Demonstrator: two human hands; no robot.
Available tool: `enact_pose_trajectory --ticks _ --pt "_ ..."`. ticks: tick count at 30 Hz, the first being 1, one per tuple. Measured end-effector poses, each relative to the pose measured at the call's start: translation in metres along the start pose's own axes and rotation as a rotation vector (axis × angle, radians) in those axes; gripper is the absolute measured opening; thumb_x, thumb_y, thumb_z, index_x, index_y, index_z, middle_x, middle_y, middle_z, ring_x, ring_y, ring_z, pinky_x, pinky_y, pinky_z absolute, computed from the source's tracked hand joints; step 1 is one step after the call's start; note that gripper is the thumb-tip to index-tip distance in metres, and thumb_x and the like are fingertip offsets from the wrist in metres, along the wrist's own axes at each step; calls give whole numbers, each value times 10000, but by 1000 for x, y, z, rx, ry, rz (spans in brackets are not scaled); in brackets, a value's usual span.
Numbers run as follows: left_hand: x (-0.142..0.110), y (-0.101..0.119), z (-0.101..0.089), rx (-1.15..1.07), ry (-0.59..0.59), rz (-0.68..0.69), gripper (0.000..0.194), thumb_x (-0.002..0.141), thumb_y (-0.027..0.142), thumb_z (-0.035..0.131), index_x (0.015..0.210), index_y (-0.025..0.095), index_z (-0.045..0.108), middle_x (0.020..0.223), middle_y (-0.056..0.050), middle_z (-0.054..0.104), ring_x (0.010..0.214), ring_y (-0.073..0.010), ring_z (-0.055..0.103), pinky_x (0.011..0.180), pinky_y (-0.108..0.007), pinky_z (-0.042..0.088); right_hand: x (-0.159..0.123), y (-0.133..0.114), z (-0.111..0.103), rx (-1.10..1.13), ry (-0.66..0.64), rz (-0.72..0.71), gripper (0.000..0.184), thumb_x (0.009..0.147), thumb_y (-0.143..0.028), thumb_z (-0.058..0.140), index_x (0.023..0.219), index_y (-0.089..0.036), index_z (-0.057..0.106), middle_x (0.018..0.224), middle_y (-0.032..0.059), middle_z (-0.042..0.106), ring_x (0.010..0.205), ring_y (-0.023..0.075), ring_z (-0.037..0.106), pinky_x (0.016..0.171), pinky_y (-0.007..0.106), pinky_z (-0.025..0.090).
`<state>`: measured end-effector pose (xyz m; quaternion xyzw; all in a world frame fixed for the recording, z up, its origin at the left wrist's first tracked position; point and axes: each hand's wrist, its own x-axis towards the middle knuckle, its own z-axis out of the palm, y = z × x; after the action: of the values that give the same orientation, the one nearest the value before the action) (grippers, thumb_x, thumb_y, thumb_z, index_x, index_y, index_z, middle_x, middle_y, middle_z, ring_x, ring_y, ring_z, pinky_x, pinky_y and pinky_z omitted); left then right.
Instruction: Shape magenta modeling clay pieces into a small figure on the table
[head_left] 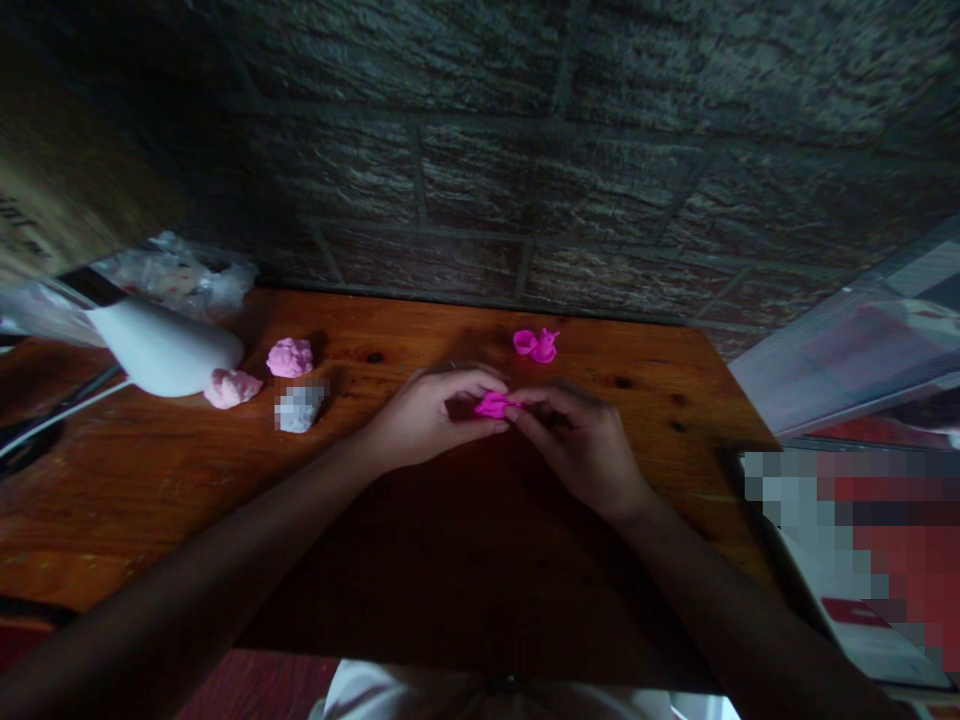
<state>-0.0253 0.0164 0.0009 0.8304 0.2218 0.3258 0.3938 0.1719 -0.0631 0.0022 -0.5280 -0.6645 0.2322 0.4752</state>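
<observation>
My left hand (431, 415) and my right hand (581, 440) meet over the middle of the wooden table. Between their fingertips they pinch a small, uneven piece of bright magenta modelling clay (493, 404). The left thumb and fingers close round it from one side, while the right thumb and forefinger grip its right end. Just beyond the hands stand a small magenta cup-like shape (525, 343) and, touching it, a small magenta figure (547, 346) with thin points on top.
On the left lie a pink lump (290, 357), a paler pink lump (232, 388) and a greyish-white lump (299, 410). Beside them is a white rounded device (169, 345) with a cable. Crumpled clear plastic (187, 275) sits behind it. A dark brick wall (480, 180) borders the wooden table (420, 310).
</observation>
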Motion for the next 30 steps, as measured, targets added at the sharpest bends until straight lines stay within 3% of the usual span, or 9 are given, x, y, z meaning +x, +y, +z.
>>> enact_pose_trajectory --ticks 10,22,25,30 --pt "1 8 1 216 117 149 185 863 232 781 1043 195 762 1076 -73 799 952 -186 766 871 -291 615 0 -4 -3 -144 -13 -100 93 960 -238 647 975 -241 739 924 55 764 784 196 691 754 324 524" --pt "2 -1 4 353 120 280 98 880 178 751 978 168 745 972 -51 811 873 -164 770 826 -245 600 -2 1 3 -235 -22 -170 80 967 -196 639 945 -193 716 869 41 749 755 165 683 745 275 527" --pt "2 -3 4 389 102 287 76 882 155 742 958 162 737 950 -50 805 865 -164 765 818 -245 593 -3 -1 3 -137 -30 -89 89 962 -236 647 948 -197 726 846 35 745 686 147 655 685 273 514" --pt "2 -5 2 410 90 285 110 916 197 719 1017 161 743 1020 -67 800 930 -173 761 865 -260 588 1 0 -1 299 24 267 232 895 -417 722 931 -188 739 704 -1 682 543 106 571 521 242 453"
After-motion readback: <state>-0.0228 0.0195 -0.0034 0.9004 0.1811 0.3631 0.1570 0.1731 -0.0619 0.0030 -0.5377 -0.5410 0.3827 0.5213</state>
